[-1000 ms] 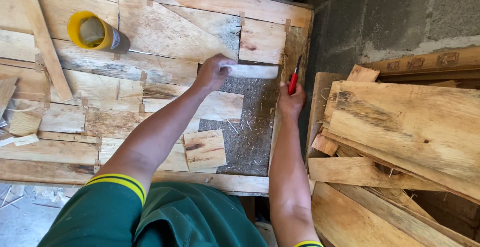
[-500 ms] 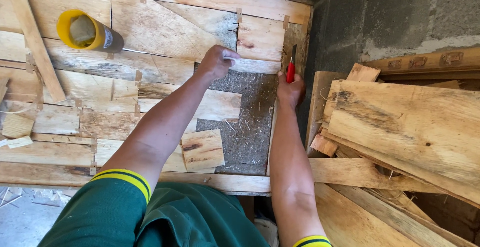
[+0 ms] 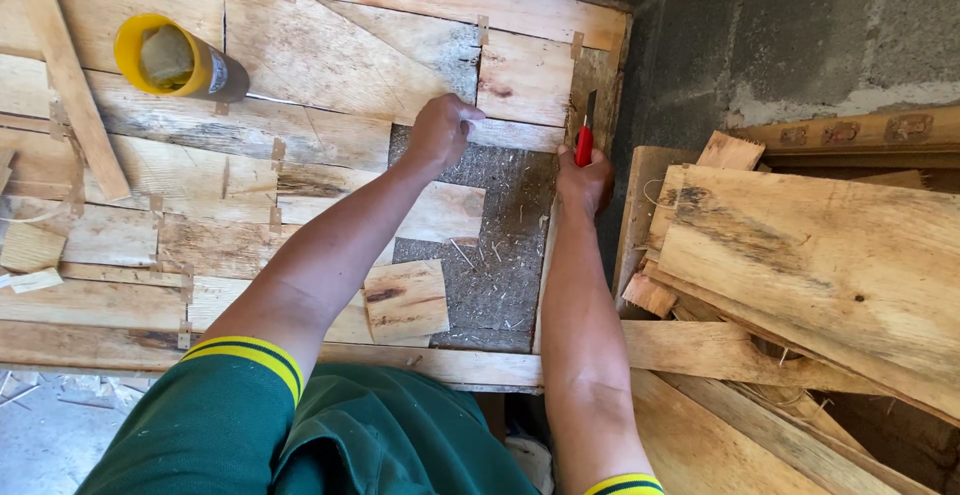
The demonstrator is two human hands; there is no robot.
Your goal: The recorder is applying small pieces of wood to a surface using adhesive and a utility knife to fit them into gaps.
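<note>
Seen from above, left hand point(image 3: 440, 131) closed on edge of a thin wood strip point(image 3: 515, 135) on the patchwork wood bench point(image 3: 330, 65), right hand point(image 3: 585, 180) just right of strip gripping a red-handled knife point(image 3: 583, 140), yellow-rimmed can point(image 3: 170, 58) far left of strip.

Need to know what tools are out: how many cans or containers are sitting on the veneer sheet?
1. A yellow-rimmed can lies on its side at the sheet's upper left, away from both hands. Others may sit outside the view.
</note>
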